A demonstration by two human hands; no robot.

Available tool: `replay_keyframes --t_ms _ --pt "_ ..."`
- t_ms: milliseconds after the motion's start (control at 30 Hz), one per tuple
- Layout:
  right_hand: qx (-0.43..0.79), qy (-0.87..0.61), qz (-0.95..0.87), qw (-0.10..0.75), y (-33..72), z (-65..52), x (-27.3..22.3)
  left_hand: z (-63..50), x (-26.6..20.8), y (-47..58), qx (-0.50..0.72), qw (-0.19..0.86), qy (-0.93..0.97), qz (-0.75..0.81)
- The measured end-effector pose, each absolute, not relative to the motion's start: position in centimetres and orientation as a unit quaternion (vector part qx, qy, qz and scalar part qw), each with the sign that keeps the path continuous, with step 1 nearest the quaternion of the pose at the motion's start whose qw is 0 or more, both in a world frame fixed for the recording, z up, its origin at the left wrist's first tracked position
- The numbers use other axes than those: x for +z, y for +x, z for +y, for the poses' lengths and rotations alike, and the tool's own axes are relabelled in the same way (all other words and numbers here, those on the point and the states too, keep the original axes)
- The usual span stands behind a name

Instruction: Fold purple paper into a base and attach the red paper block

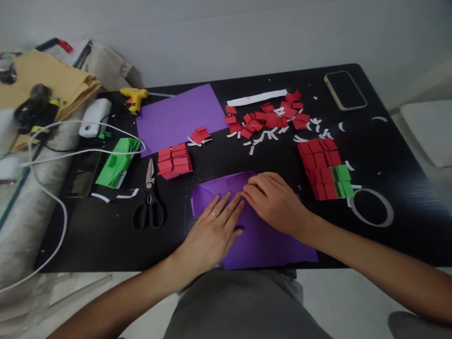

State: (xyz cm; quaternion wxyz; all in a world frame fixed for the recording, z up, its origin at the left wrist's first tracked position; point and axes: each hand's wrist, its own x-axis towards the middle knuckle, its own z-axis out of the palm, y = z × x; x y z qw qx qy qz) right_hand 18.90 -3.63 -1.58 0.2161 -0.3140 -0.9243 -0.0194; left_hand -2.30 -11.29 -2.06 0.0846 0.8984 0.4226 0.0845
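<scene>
A partly folded sheet of purple paper (271,245) lies at the table's front edge, its far part turned over. My left hand (215,226), with a ring on one finger, rests flat across it with the fingers stretched out. On the folded part, my right hand (271,200) has its fingers bent and pinched together on the paper near the left fingertips. The fingertips partly hide the crease. Left of the paper are black-handled scissors (149,202) and a block of folded red paper pieces (174,160).
A second purple sheet (180,117) lies behind, near a yellow glue gun (136,99). Loose red pieces (271,117), white strips, a red and green block (321,169), a tape ring (372,207) and a phone (345,90) lie right. Green paper (118,162) and a white cable (63,207) are left.
</scene>
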Motion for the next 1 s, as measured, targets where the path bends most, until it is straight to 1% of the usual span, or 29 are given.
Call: replay_keyframes --t_ms 133,300,433,500,567,633,667,767,867,1000 --pt "-0.039 -0.328 -0.913 0.239 17.5 -3.6 -1.6 -11.5 -2.3 -2.2 0.085 0.093 0.894 0.430" --pt "0.011 -0.292 -0.936 0.197 17.2 -3.2 -2.2 -11.7 -2.7 -2.3 0.081 0.105 0.895 0.425" --pt "0.006 -0.282 -0.946 0.159 17.6 -3.2 -2.7 -11.7 -2.4 -2.9 0.100 0.130 0.899 0.407" --pt "-0.002 -0.281 -0.948 0.152 17.6 -3.2 -2.8 -11.5 -1.6 -3.6 0.138 0.147 0.896 0.394" --pt "0.000 -0.281 -0.948 0.148 17.6 -3.3 -2.9 -11.1 -0.5 -4.4 0.207 0.150 0.877 0.407" --pt "0.009 -0.281 -0.949 0.145 17.6 -3.4 -2.9 -10.4 0.6 -5.0 0.266 0.113 0.844 0.453" --pt "0.011 -0.280 -0.949 0.145 17.6 -3.4 -2.9 -10.0 1.0 -5.2 0.267 0.084 0.829 0.483" --pt "-0.003 -0.275 -0.950 0.147 17.6 -3.4 -2.9 -8.9 1.0 -5.4 0.189 0.016 0.813 0.551" --pt "-0.024 -0.277 -0.949 0.152 17.7 -3.4 -2.9 -8.7 -0.5 -5.5 0.109 0.003 0.830 0.546" --pt "-0.023 -0.292 -0.941 0.167 18.1 -3.5 -3.0 -9.7 -2.5 -6.0 0.061 -0.008 0.849 0.524"
